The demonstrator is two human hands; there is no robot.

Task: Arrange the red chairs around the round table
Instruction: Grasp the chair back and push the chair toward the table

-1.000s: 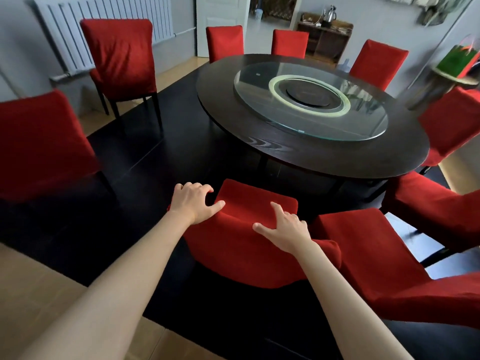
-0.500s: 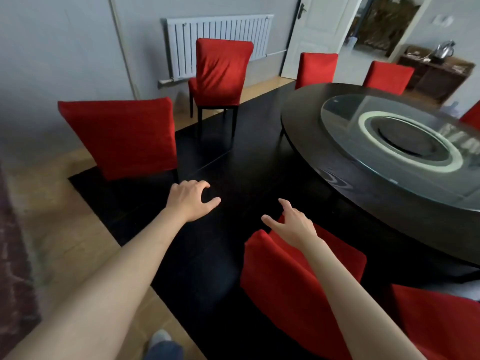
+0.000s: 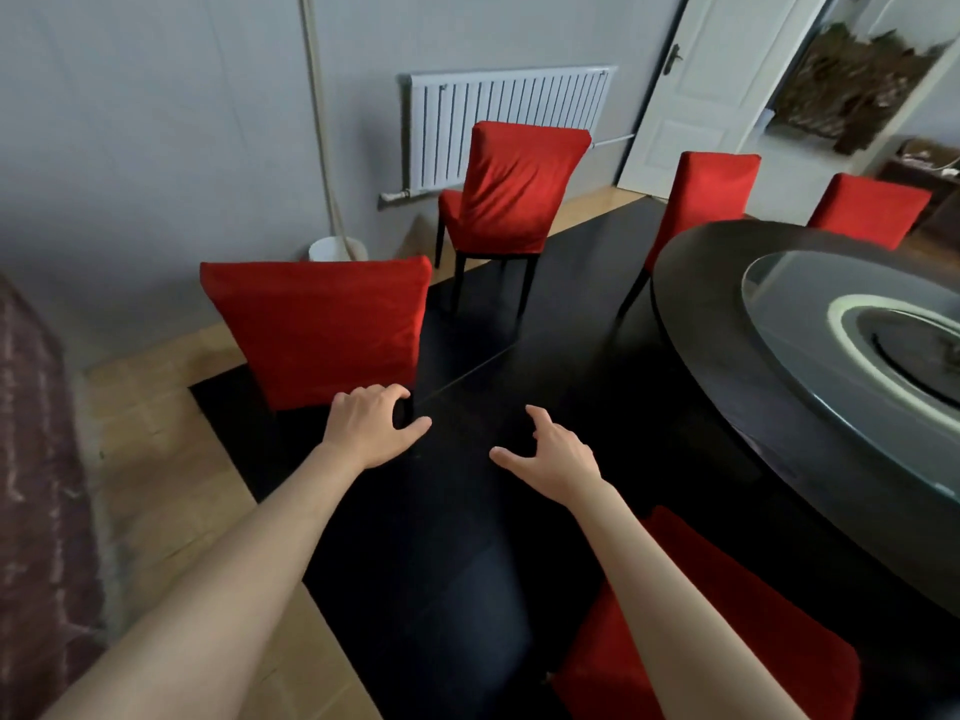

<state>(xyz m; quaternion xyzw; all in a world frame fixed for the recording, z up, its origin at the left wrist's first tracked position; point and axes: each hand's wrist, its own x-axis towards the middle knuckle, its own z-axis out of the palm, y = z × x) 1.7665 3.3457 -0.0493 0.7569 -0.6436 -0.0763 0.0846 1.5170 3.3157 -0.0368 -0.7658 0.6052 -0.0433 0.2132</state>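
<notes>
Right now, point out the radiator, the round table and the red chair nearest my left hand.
radiator point(image 3: 506, 124), head view, middle of its white fins.
round table point(image 3: 727, 324), head view, dark wooden rim.
nearest red chair point(image 3: 317, 330), head view, centre of its backrest.

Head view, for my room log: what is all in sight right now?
Red chairs: five; nearest on the dark floor's left edge, one before the radiator, two behind the table, one bottom right.
Round table: one, dark, right.
Glass turntable: one, on the table.
Radiator: one, white, wall.
Door: one, white, open.
Pole: one, pale, in a white base.
Left hand: empty, by the nearest chair.
Right hand: empty, over the floor.
</notes>
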